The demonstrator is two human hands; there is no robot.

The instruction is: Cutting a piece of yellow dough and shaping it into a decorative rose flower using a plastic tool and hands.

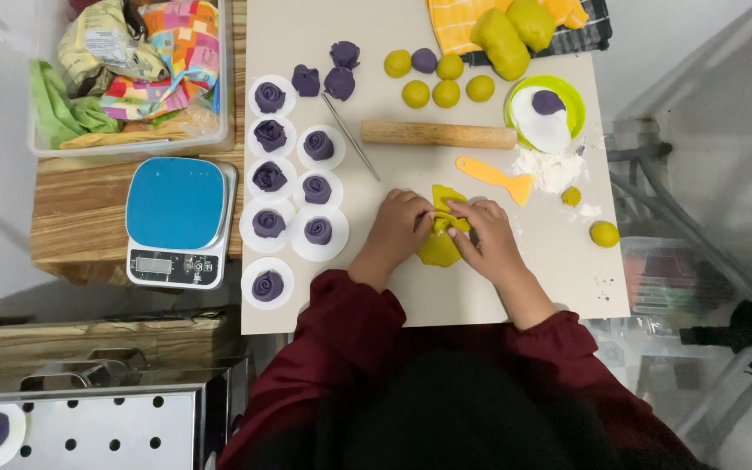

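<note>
Both hands meet over a flattened piece of yellow dough (439, 244) lying on the counter (306, 52) just in front of the wooden rolling pin (438, 134); the left hand (398, 228) pinches the dough's upper left edge and the right hand (485, 233) pinches the upper right, fingers closed on a raised fold between them, apparently gathering the sheet rather than pressing it flat. The rolling pin lies across the counter beyond the hands, within reach, with an orange scraper (496, 177) just on the near side of its right end and a thin metal rod (351, 137) slanting off its left end. Left of the rolling pin, purple dough rosettes (287, 178) sit each on its own white paper round, presumably so they lift cleanly. Beyond the rolling pin are small yellow balls (446, 80) with one purple ball among them, and larger yellow lumps (512, 35) on a striped cloth. A green dish (574, 96) right of the rolling pin holds a white round and a purple piece; loose flour (550, 167) lies beside it. A blue kitchen scale (176, 222) stands farther left, off the counter. What the fold encloses is hidden by the fingers. The clear bin's contents at upper left are a jumble, and the perforated metal tray at lower left is cut off.
</note>
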